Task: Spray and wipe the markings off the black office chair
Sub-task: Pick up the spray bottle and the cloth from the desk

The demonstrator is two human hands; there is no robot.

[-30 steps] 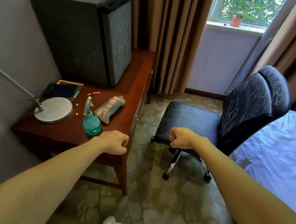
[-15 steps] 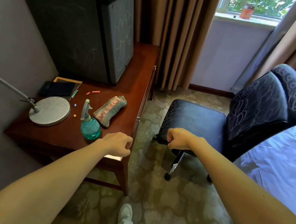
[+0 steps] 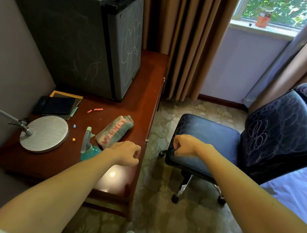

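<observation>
Head view.

Black office chair (image 3: 277, 135) on the carpet, right of the desk (image 3: 147, 87), backrest close against the bed (image 3: 297, 189). Pale looping scribbles over backrest and headrest, fainter ones along the seat rim. None wiped yet, by the look of it.

Handling, as judged:
- Chair on castors, so likely to roll or swivel under a firm wipe. Best steadied at the top of the backrest or the seat's front edge.
- Upholstery padded and smooth, probably giving under pressure. Spray may run on the upright back.
- Teal spray bottle (image 3: 86, 140) on the desk near its front edge, lower body hidden behind the left forearm. Looks like light plastic. Best gripped round the neck, a finger on the trigger.
- Rolled towel (image 3: 114, 130) just beyond the bottle, soft and limp. Easily gathered at mid-roll.

Left hand (image 3: 125, 153): fingers curled into a loose fist, nothing in it, above the desk's front right part, just right of the bottle and near the towel's end.

Right hand (image 3: 184, 146): also fisted, nothing visible inside, over the seat's front left corner. Contact with the seat not determinable.

Also on the desk: scribbled mini fridge (image 3: 72, 30), round lamp base (image 3: 44, 134), chalk pieces (image 3: 95, 110).
</observation>
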